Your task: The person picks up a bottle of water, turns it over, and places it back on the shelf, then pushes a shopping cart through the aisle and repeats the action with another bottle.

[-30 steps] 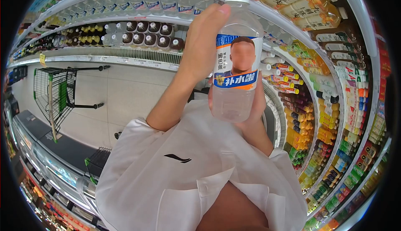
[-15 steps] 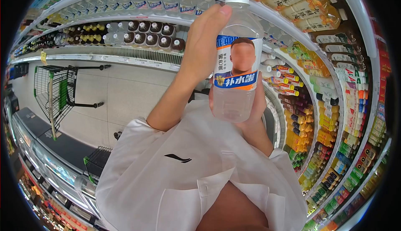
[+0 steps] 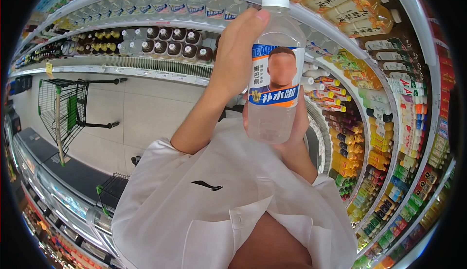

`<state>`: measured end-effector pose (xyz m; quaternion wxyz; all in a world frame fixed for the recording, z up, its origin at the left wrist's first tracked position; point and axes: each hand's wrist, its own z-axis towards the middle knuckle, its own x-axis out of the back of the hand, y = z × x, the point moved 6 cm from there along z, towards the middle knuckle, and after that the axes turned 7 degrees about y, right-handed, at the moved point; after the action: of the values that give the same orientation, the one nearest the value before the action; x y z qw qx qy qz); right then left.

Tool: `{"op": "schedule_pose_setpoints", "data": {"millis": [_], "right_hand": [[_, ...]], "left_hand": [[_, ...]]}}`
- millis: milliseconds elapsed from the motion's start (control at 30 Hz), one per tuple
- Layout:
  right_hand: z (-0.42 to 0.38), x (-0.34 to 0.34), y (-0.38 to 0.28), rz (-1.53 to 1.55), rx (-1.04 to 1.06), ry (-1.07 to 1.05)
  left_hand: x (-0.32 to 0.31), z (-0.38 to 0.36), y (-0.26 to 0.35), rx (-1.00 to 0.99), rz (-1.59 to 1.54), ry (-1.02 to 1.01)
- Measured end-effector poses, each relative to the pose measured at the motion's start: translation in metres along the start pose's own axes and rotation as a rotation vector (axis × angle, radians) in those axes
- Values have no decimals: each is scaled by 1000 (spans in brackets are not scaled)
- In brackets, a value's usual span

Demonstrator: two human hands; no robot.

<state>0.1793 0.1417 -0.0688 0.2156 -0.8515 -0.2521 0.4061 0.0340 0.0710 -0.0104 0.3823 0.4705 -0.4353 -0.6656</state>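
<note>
A clear plastic drink bottle (image 3: pixel 275 118) with a white cap stands upright in front of my chest. Its blue, white and orange label carries Chinese lettering and a picture of a person. My left hand (image 3: pixel 238 50) grips the bottle's upper left side, thumb near the neck; its other fingers are hidden. Behind the lower half, my right hand (image 3: pixel 300 118) is wrapped round the bottle, showing at both edges while most of it is hidden.
Curved shelves (image 3: pixel 180 67) hold rows of bottles ahead and to the right. Similar clear bottles (image 3: pixel 197 4) stand on an upper shelf, above dark-drink bottles (image 3: pixel 172 49). A shopping cart (image 3: pixel 63 108) is on the tiled floor at left, by a chilled case (image 3: pixel 63 186).
The view has shifted slightly, so the shelves and cart sit a little differently. The bottle has turned or tilted very slightly; both hands keep their hold.
</note>
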Motion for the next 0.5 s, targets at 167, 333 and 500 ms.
{"op": "schedule_pose_setpoints", "data": {"millis": [167,333,500], "right_hand": [[-1,-6,-1,55,-12,42],[0,-6,-1,6,-10,13],[0,-8,-3,-18,-9,-12]], "left_hand": [[1,0,10,-96,52,37],[1,0,6,69,-12,17],[1,3,11,-158,78,7]]}}
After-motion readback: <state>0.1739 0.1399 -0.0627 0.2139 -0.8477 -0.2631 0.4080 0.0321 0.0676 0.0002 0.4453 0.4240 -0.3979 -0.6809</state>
